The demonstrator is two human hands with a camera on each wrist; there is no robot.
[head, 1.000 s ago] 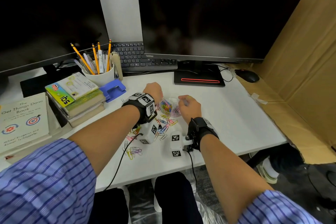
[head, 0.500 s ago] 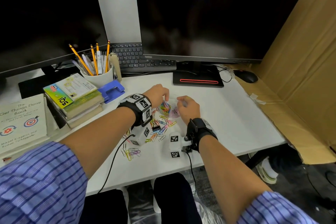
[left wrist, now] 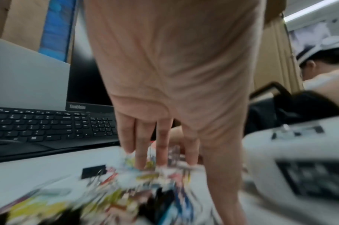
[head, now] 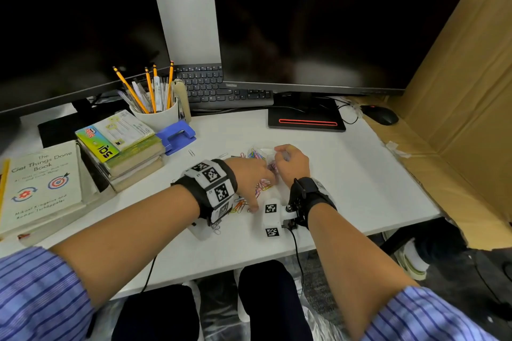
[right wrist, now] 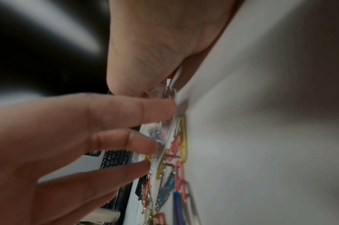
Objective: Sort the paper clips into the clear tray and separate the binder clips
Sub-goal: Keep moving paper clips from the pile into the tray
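Where the worktop [head: 360,174] nears its front edge, coloured paper clips [head: 241,206] lie under the left hand [head: 250,177], fingers straight; beyond, the right hand [head: 292,163] pinches the clear tray [head: 261,153]; a binder clip [left wrist: 93,171] lies leftward.

Bare white desk [head: 360,174] lies open at right of centre; at left the book stack [head: 130,152], pencil cup [head: 159,116] and blue hole punch [head: 177,135] crowd in, keyboard [head: 219,91] behind
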